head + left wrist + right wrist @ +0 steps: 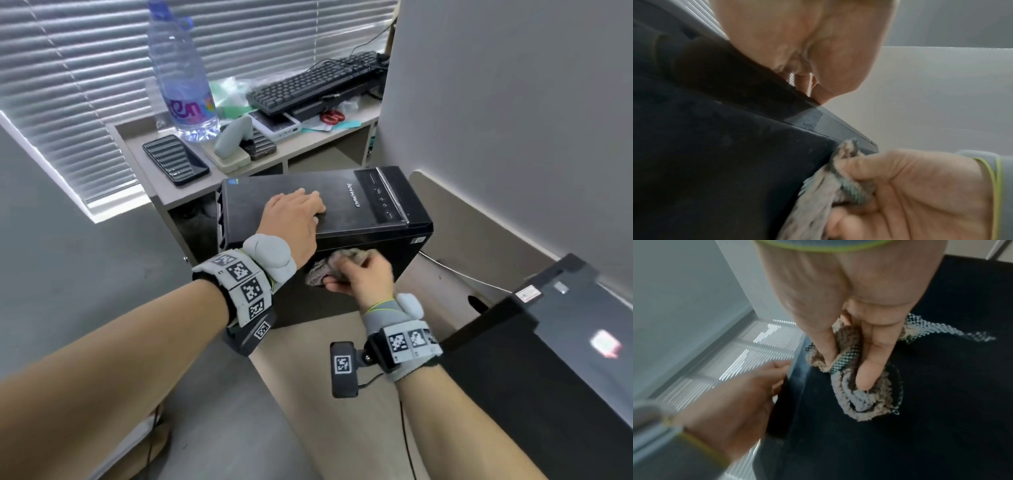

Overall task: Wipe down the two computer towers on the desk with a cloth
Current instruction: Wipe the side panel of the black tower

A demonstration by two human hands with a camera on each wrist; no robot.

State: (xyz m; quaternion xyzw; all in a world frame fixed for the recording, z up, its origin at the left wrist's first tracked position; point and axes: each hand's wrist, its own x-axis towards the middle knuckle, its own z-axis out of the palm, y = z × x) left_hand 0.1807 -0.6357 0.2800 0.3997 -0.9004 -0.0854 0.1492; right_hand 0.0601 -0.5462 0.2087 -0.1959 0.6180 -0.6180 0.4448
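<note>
A black Lenovo tower [346, 209] stands on the desk in front of me. My left hand [294, 212] lies flat on its top, fingers straight, holding it steady. My right hand [363, 274] grips a bunched grey-brown cloth [325, 270] and presses it against the tower's near side panel [941, 386], just under the top edge. In the right wrist view the cloth [857, 386] is crumpled under my fingers [869, 366]. In the left wrist view the cloth [828, 191] sits against the panel. A second black tower [565, 342] lies at the lower right.
Behind the tower a low shelf [308, 144] carries a water bottle [181, 75], a phone [174, 159], a keyboard [318, 82] and small items. A grey partition wall [513, 120] rises on the right. Window blinds [68, 85] fill the left.
</note>
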